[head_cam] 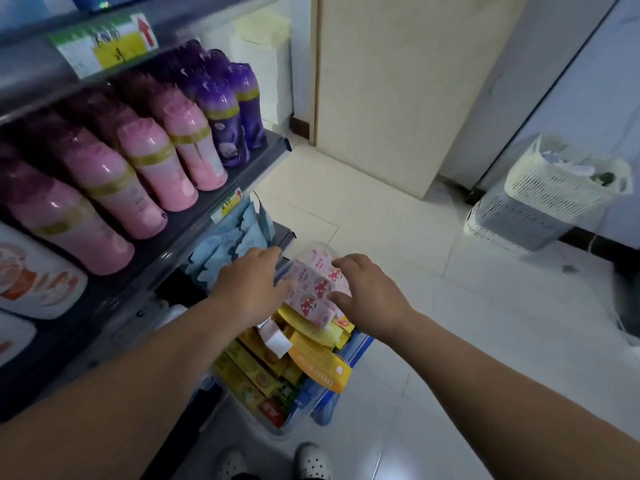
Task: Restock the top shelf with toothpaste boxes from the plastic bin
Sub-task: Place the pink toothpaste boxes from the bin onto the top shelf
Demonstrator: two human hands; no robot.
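Picking was the step in hand: in the plastic bin (322, 407) on the floor (433, 278), the left hand (252, 285) laid near-straight fingers against the pink toothpaste boxes (313, 289) while the right hand (372, 294) curled round them, next needing a firm lift shelfward.

Pink bxs (313, 299) atop yellow bxs (256, 372), in bin (362, 342).

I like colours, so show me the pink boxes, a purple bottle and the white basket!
pink boxes (313, 289): head view, printed face of the top box.
purple bottle (225, 123): head view, middle of its body.
white basket (550, 190): head view, its front mesh wall.
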